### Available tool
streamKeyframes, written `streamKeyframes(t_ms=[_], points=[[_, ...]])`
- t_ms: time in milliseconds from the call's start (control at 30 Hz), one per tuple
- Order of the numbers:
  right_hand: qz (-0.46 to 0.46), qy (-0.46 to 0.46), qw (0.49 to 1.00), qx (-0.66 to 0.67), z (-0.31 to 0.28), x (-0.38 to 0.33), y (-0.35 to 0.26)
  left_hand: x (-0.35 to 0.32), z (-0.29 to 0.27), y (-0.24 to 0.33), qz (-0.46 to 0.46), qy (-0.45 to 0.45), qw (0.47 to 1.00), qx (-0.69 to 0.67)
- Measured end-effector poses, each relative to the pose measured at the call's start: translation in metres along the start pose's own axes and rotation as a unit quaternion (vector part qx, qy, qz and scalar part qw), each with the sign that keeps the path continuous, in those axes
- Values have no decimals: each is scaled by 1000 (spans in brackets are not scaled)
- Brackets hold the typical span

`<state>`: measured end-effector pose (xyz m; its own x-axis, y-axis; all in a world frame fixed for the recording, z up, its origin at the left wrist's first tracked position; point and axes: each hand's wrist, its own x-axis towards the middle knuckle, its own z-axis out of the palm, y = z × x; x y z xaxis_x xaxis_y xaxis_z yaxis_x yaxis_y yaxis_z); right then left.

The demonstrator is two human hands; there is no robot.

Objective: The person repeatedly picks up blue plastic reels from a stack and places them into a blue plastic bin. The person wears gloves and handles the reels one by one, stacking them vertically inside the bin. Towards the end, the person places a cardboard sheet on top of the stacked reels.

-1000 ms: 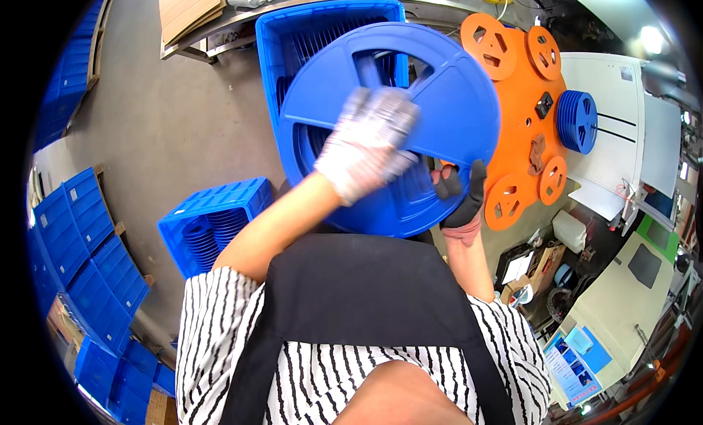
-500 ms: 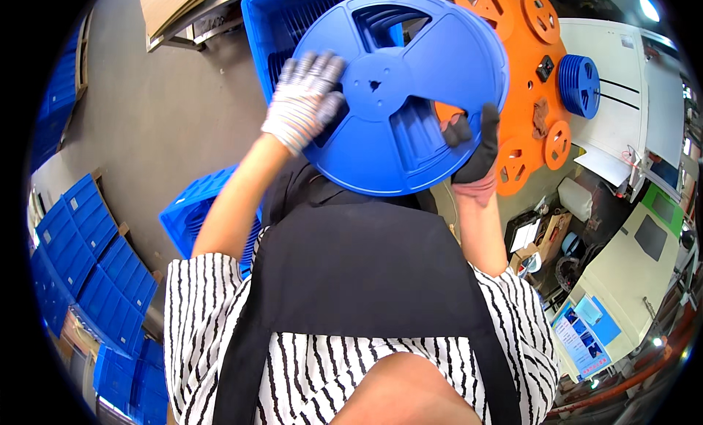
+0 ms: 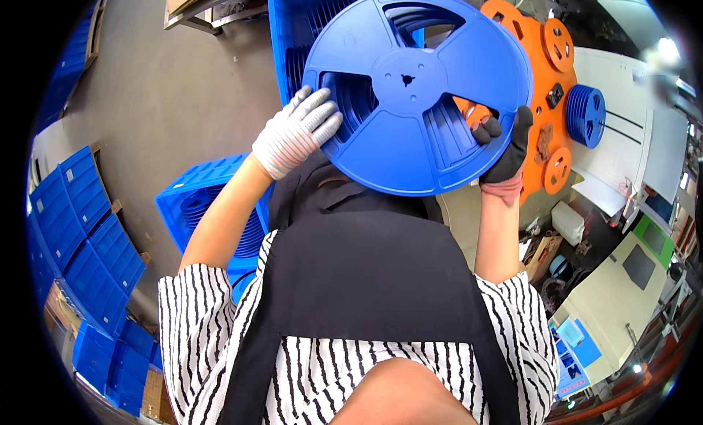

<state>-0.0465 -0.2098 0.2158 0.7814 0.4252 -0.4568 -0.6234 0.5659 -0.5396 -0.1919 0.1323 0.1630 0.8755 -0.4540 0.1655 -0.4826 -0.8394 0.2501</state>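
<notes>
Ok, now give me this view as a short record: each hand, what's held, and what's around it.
Held: large blue reel with cutouts
Right hand: dark-gloved, gripping the reel's right rim
Left hand: pale-gloved, open, at the reel's left edge
Beyond reel: large blue crate
Lower left: another blue crate, holding blue discs
Right side: orange panel, blue disc stack

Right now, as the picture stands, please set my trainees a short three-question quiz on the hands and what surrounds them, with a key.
1. Choose: the right hand wears a glove that is mainly (A) white, (B) black, (C) green.
2. Fill in: in the picture, the orange board shows mostly to the ____ of the big reel.
3. True or false: the right hand is clear of the big reel.

Key: 1. B. 2. Right. 3. False; its grip is on the big reel.
</notes>
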Motion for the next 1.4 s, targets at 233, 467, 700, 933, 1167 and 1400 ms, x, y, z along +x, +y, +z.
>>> streamKeyframes(t_ms=[233,467,700,933,1167,1400], points=[[-75,124,971,-190,36,13,-15,-29,0,5,-324,137,762,-544],[-97,194,945,-244,16,13,-9,-45,-13,1,-400,193,328,-834],[-68,239,944,-219,5,17,-9,-48,-4,-6,-415,194,309,-833],[-27,228,949,-215,-9,30,-1,-43,11,-17,-445,189,312,-818],[14,232,948,-219,-21,44,-5,-32,78,-46,-597,134,575,-542],[38,230,938,-256,-31,48,-14,5,150,-97,-688,47,657,-304]])
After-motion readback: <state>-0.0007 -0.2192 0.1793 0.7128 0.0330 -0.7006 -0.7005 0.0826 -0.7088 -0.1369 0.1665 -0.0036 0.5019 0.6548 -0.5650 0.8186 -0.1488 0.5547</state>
